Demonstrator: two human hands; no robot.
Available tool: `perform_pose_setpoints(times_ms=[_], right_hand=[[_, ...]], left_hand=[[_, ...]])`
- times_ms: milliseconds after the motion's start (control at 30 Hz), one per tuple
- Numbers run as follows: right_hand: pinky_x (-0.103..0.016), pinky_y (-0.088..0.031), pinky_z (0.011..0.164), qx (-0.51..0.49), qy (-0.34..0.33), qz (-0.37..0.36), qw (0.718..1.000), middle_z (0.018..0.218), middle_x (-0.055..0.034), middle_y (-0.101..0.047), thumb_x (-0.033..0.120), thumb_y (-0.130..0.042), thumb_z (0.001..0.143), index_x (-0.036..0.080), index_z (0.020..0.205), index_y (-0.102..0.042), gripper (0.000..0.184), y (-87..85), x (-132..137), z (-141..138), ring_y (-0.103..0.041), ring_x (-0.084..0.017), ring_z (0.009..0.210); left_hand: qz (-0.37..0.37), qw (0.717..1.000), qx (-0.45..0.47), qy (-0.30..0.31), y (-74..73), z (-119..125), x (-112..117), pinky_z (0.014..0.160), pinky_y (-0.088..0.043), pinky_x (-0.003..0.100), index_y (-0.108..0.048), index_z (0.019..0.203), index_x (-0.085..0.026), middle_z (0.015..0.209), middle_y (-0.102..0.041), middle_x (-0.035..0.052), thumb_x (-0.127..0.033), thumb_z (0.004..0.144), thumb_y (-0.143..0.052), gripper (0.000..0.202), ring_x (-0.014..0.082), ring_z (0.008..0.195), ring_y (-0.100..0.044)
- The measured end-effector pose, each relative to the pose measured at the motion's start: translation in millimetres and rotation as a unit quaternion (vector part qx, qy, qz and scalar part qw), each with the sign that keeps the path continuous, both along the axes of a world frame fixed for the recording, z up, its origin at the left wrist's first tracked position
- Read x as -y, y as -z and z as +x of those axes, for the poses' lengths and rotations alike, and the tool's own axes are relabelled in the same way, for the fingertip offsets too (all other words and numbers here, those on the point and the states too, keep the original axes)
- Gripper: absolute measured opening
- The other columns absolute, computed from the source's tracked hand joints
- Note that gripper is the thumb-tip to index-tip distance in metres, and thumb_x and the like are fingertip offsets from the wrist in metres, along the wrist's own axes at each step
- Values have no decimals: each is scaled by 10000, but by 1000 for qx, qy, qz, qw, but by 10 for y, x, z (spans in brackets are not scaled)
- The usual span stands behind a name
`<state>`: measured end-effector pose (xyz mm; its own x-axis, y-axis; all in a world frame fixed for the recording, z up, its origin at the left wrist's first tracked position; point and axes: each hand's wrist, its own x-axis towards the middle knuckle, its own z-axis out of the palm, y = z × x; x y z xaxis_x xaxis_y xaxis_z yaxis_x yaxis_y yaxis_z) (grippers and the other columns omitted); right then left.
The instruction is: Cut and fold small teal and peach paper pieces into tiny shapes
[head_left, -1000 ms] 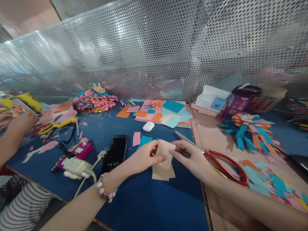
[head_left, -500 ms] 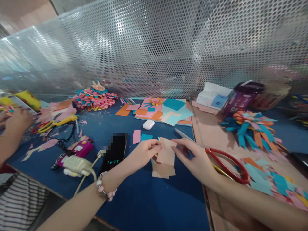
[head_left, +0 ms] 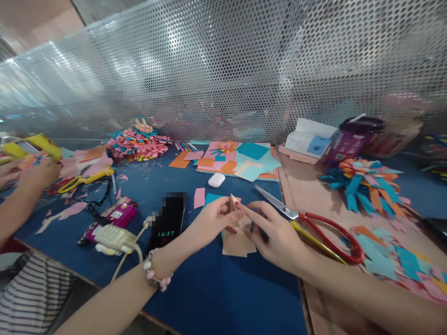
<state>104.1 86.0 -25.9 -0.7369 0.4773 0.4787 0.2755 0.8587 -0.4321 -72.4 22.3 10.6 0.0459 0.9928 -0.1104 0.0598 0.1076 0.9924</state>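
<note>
The left hand (head_left: 220,216) pinches the peach paper (head_left: 233,201), flat earlier, now peaked; the right hand (head_left: 279,232) touches it, grip unclear, so folding seems under way.

Beige paper (head_left: 233,203) half-hidden behind fingers (head_left: 256,217)

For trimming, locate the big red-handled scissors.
In the head view, right of centre: the big scissors lie beside the right hand, partly over the brown board.
</note>
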Motion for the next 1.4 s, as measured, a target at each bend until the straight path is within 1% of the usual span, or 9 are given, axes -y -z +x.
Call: perform_pose_setpoints(times_ms=[100, 233, 367, 467, 567, 700, 867, 1233, 1400], right_hand=[[-350, -505, 664, -5, -16, -4, 1000, 1107, -96, -480, 79, -457, 775, 269, 1345, -422, 602, 2, 4, 10, -528, -204, 862], [-348, -489, 711, -60, -35, -25, 997, 1088, -86, -487, 75, -440, 799, 266, 1300, -460, 536, -28, 7, 23, -521, -195, 889], [-326, -468, 707, -112, -4, -131, 985, 974, -59, -551, 165, -469, 862, 217, 1192, -504, 336, -93, -30, 14, -533, -171, 829], [-319, -448, 686, -93, 13, -224, 970, 848, -28, -574, 287, -490, 891, 206, 994, -574, 156, -132, -87, -15, -535, -161, 755], [-312, -443, 725, -69, -35, -294, 953, 880, -27, -594, 344, -500, 891, 206, 939, -603, 179, -156, -131, -40, -555, -166, 816], [-298, -434, 786, -83, -82, -354, 928, 890, -23, -613, 354, -526, 876, 199, 888, -626, 185, -171, -149, -56, -565, -163, 870], [-257, -435, 588, -106, -74, -453, 882, 765, -3, -601, 375, -561, 845, 184, 878, -584, 195, -164, -145, -61, -541, -114, 641], [-243, -450, 599, -115, -105, -476, 865, 817, -15, -618, 352, -559, 854, 179, 903, -574, 181, -161, -141, -74, -577, -116, 712], [-228, -433, 558, -110, -80, -468, 873, 782, -1, -617, 363, -579, 840, 180, 852, -566, 184, -160, -130, -59, -559, -90, 617]], left_hand=[[23, 999, -37, -11, 47, -13, -4, 712, -539, 329, -470, 1237, -181, 1028, -617, 94, -400, 784, -617, 524, 198, 886, -612], [43, 997, -61, -4, 58, -18, -5, 718, -537, 323, -494, 1207, -187, 1019, -630, 87, -359, 817, -580, 435, 205, 906, -616], [49, 993, -108, 15, 38, -7, 13, 668, -532, 302, -544, 1100, -169, 903, -648, 70, -366, 827, -560, 338, 198, 829, -624], [58, 983, -173, 27, 41, -2, 31, 658, -518, 301, -504, 1207, -207, 916, -668, 60, -320, 843, -534, 382, 197, 816, -628], [100, 962, -252, 37, 47, -5, 37, 731, -490, 308, -465, 1284, -253, 1067, -659, 54, -253, 854, -509, 432, 190, 879, -624], [129, 945, -295, 51, 33, -8, 33, 751, -470, 292, -463, 1300, -275, 1152, -634, 37, -311, 874, -488, 429, 182, 910, -612], [136, 942, -305, 34, 14, -19, 32, 766, -473, 293, -447, 1318, -293, 1201, -615, 32, -358, 877, -480, 448, 182, 923, -611], [149, 943, -292, 55, -27, -29, 35, 890, -466, 300, -455, 1316, -279, 1272, -574, 29, -287, 860, -500, 458, 194, 1093, -564], [141, 951, -269, 56, -23, -21, 28, 863, -479, 298, -474, 1299, -282, 1250, -581, 33, -281, 827, -557, 479, 193, 1062, -571]])
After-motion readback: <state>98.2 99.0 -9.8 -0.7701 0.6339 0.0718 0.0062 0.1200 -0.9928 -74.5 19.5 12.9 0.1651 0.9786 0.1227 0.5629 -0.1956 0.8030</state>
